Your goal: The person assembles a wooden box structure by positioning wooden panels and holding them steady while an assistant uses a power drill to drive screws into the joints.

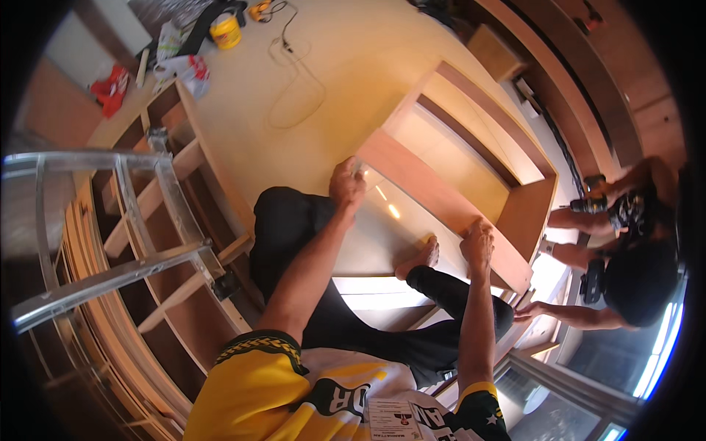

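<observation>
A shallow wooden cabinet frame (pixel 526 209) with inner dividers lies slanted on the floor before me. Its near side is a long reddish-brown board (pixel 429 189). My left hand (pixel 348 185) is closed on the board's far-left end, its fingers curled over the edge. Closer to the right end, my right hand (pixel 478 246) grips the same board, thumb and fingers over its edge. A co-worker's hand (pixel 531 312) reaches to the frame's right end corner. That person also has a power drill (pixel 590 203) by the other hand.
A metal ladder (pixel 118 275) leans over another wooden frame (pixel 195 151) on my left. A thin cord (pixel 323 92) trails across the floor (pixel 353 66). Beyond are a yellow bucket (pixel 225 32) and plastic bags (pixel 193 73). Long boards (pixel 566 81) run along the right.
</observation>
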A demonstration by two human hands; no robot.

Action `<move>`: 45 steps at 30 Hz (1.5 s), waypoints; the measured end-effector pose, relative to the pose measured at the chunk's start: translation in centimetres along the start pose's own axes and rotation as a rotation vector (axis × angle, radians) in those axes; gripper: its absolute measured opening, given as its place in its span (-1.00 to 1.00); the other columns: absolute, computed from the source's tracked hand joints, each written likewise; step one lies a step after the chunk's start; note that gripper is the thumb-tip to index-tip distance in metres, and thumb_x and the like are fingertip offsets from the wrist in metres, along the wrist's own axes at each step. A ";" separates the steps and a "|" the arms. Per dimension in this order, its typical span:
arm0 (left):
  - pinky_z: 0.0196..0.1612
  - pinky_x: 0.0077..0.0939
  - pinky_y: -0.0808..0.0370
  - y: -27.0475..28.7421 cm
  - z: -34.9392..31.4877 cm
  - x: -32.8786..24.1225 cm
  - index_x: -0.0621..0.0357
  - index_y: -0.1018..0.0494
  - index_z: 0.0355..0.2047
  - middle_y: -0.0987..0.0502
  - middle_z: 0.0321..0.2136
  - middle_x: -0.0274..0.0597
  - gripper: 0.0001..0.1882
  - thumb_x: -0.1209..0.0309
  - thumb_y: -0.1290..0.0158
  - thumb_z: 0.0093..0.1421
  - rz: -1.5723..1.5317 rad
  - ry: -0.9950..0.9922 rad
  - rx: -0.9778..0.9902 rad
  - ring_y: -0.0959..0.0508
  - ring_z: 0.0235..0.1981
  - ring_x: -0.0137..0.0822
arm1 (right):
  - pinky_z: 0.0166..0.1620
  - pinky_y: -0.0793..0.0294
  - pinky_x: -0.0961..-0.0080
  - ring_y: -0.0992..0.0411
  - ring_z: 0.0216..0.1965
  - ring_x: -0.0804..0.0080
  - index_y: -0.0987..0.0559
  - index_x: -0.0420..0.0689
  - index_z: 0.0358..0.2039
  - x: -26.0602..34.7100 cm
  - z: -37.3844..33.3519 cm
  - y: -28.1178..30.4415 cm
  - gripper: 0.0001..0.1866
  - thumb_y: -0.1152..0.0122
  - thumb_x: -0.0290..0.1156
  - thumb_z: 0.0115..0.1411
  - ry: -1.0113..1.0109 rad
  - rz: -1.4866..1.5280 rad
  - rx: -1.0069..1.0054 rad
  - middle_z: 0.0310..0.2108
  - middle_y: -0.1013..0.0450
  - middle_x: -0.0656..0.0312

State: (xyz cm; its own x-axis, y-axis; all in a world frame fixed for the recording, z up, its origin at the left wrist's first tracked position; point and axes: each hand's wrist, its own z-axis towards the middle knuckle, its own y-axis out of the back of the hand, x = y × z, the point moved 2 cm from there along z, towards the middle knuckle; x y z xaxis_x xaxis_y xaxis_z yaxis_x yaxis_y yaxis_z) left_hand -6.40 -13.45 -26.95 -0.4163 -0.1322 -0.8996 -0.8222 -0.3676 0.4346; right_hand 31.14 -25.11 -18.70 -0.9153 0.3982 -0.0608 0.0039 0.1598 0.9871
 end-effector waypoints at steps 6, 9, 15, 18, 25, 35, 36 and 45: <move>0.03 -0.17 -0.56 -1.2 0.7 1.5 0.00 -0.57 0.12 -0.65 -0.01 -0.11 -0.55 0.30 -0.31 0.21 -0.182 0.062 0.100 -0.65 -0.02 -0.06 | 0.36 -0.07 -0.52 0.06 0.52 -0.39 -0.17 0.11 0.53 12.6 0.7 4.9 0.02 -0.43 0.12 0.16 0.320 0.152 0.146 0.49 -0.05 -0.29; 0.02 -0.26 -0.58 -1.5 2.5 4.7 -0.02 -0.57 0.13 -0.67 -0.05 -0.12 -0.51 0.35 -0.36 0.17 -0.249 0.022 0.018 -0.67 -0.05 -0.13 | 0.37 0.20 -0.66 0.22 0.57 -0.30 0.06 0.12 0.59 19.1 2.3 6.3 0.31 -0.52 0.26 -0.01 0.570 0.122 0.156 0.53 0.04 -0.24; 0.09 -0.37 -0.54 -0.7 1.3 -1.4 0.38 -0.46 0.13 -0.62 -0.01 0.01 -0.58 0.59 -0.21 0.27 -0.552 0.229 0.141 -0.63 0.02 -0.15 | 0.38 0.02 -0.35 -0.17 0.36 -0.06 -0.01 0.11 0.57 19.6 2.9 4.5 0.27 -0.32 0.47 0.01 0.505 0.098 -0.089 0.26 -0.25 -0.12; 0.18 -0.31 -0.47 -1.6 -0.4 1.6 0.34 -0.47 0.13 -0.58 0.05 0.01 -0.60 0.54 -0.11 0.28 -0.641 0.265 0.196 -0.53 0.16 -0.16 | 0.34 -0.04 -0.30 -0.24 0.29 -0.03 -0.11 0.13 0.54 19.1 2.4 4.2 0.20 -0.27 0.51 0.03 0.531 0.157 -0.187 0.18 -0.31 -0.09; 0.24 -0.25 -0.40 -0.4 2.0 0.3 0.25 -0.56 0.10 -0.58 0.07 -0.16 -0.64 0.43 -0.08 0.32 -0.650 0.252 0.179 -0.52 0.14 -0.13 | 0.29 -0.15 -0.10 -0.39 0.16 0.07 -0.40 -0.17 0.37 19.9 3.1 3.0 -0.08 -0.03 0.36 0.29 0.453 0.347 -0.379 0.10 -0.47 -0.01; 0.20 -0.09 -0.48 -0.5 1.0 -4.4 0.41 -0.49 0.15 -0.54 0.11 0.08 -0.41 0.10 -0.19 0.37 -0.559 0.172 0.214 -0.55 0.10 -0.01 | 0.38 -0.06 -0.07 -0.33 0.25 0.18 -0.35 -0.15 0.39 18.4 2.9 3.6 -0.15 -0.02 0.27 0.35 0.402 0.405 -0.253 0.14 -0.44 0.07; 0.15 -0.12 -0.52 -0.2 0.8 -5.4 0.39 -0.51 0.13 -0.59 0.03 0.07 -0.40 0.07 -0.21 0.35 -0.561 0.148 0.225 -0.58 0.05 -0.07 | 0.42 -0.03 -0.13 -0.30 0.32 0.13 -0.32 -0.15 0.41 17.9 3.2 3.5 -0.11 -0.04 0.28 0.32 0.420 0.436 -0.196 0.20 -0.40 0.03; -0.32 -0.48 -0.44 1.2 7.0 -4.4 0.16 -0.49 0.19 -0.56 -0.01 -0.08 -0.41 0.00 -0.23 0.34 -0.132 0.475 0.374 -0.56 -0.15 -0.27 | 0.50 0.35 -0.40 0.09 0.57 -0.05 -0.25 0.24 0.51 6.4 2.4 2.7 0.08 -0.10 0.55 0.09 0.386 0.428 -0.176 0.51 -0.06 -0.14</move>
State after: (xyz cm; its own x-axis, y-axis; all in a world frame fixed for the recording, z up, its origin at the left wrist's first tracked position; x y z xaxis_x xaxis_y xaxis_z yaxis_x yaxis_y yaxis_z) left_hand -8.27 -6.87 -22.16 -0.1548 -0.5343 -0.8310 -0.9711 -0.0723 0.2274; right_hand 26.21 -19.96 -16.73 -0.9274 0.0320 0.3727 0.3676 -0.1072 0.9238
